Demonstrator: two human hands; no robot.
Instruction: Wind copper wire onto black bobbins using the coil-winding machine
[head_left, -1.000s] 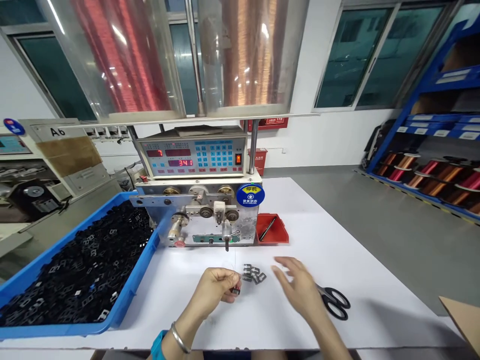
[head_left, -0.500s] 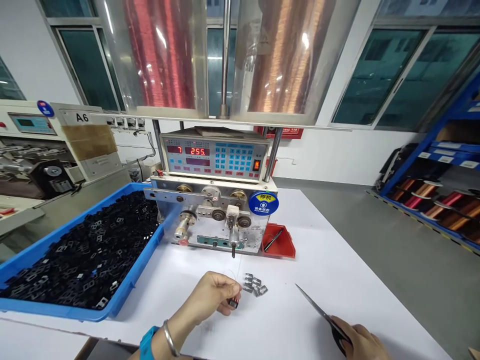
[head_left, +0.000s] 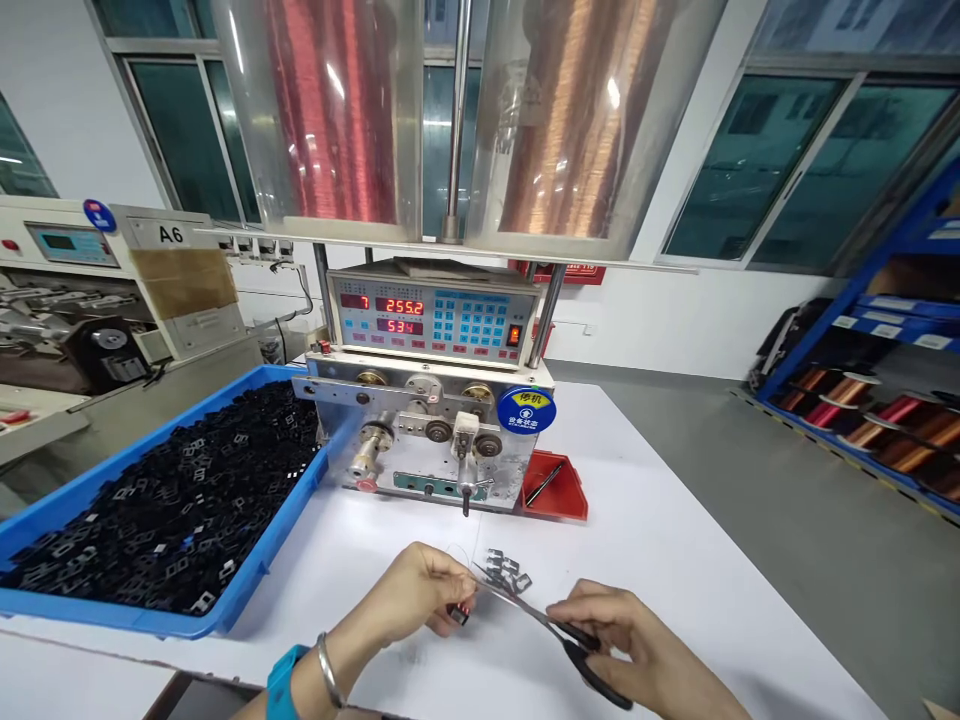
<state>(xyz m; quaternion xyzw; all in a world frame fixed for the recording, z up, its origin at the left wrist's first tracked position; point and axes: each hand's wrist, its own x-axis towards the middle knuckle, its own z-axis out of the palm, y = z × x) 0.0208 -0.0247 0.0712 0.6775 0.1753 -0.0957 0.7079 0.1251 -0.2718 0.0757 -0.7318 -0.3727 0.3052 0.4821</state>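
Left hand (head_left: 417,596) pinches one small coil bobbin (head_left: 459,615) between its fingertips, near the front edge of the white table (head_left: 675,560). Right hand (head_left: 627,640) closed around one pair of scissors (head_left: 577,640), blades narrow, tips just above the bobbin. Loose metal parts (head_left: 506,572), roughly five, exact count unclear, touch the blade tips. One blue tray (head_left: 292,510) at the table's left edge.

Bright, even light — daylight through windows (head_left: 757,170), glare on clear wire-spool cover (head_left: 330,120) — edges bowed, wide-angle.
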